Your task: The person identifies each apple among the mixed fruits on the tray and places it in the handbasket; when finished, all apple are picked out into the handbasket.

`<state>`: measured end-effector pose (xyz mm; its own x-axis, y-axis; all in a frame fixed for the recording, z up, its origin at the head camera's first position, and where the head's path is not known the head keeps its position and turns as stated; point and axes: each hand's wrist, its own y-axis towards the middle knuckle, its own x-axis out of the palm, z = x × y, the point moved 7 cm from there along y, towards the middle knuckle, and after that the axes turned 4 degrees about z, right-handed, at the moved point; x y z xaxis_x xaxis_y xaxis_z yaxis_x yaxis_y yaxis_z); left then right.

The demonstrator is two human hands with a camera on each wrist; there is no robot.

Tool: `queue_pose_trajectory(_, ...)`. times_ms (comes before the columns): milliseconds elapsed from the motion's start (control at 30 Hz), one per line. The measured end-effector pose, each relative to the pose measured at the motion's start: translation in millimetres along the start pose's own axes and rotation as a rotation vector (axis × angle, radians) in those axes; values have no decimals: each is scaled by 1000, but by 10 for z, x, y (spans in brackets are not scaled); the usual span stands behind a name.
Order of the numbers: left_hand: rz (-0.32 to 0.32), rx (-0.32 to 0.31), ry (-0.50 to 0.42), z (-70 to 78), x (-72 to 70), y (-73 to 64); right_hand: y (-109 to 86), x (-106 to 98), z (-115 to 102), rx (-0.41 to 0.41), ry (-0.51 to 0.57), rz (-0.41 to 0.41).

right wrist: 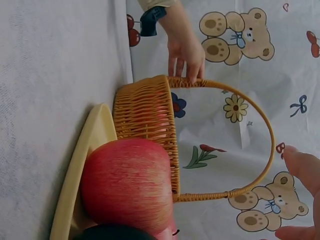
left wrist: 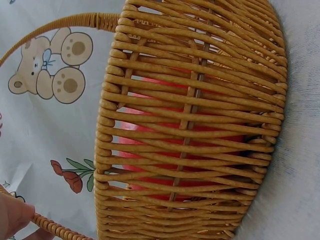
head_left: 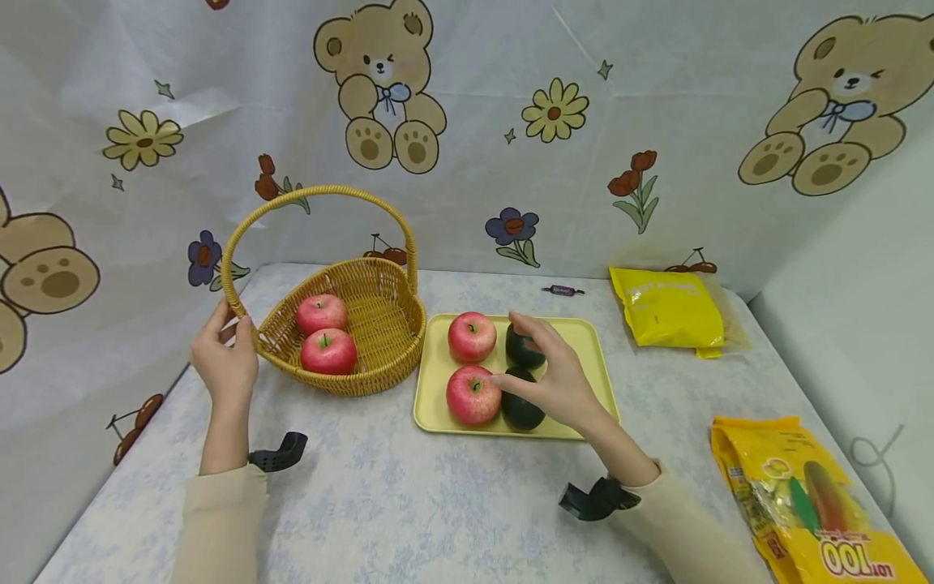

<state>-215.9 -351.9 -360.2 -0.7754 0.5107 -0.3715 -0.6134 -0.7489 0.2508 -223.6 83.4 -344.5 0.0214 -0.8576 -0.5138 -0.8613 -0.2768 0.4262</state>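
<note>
At the left stands a wicker basket with a tall arched handle. Two red apples lie in its left part. My left hand grips the handle's lower left end between thumb and fingers; its fingertips also show in the left wrist view. Right of the basket is a pale yellow tray, holding two red apples and two dark green, avocado-like fruits. My right hand hovers above the tray's right side, thumb and fingers spread apart, holding nothing. Its thumb tip appears near the front apple.
A yellow packet lies at the back right, and a yellow-orange bag at the front right. Behind the tray is a small purple wrapped item. A printed cloth with bears and flowers hangs behind the table.
</note>
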Motion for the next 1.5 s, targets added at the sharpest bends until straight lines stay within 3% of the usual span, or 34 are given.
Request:
queue_pose_trajectory(500, 3, 19, 5, 0, 0, -23, -48, 313, 250, 8, -8, -105)
queue_pose_trajectory(767, -3, 15, 9, 15, 5, -21, -78, 432, 337, 7, -64, -139)
queue_pose_trajectory(1500, 3, 22, 14, 29, -11, -30, -123, 571, 320, -104, -245, -170)
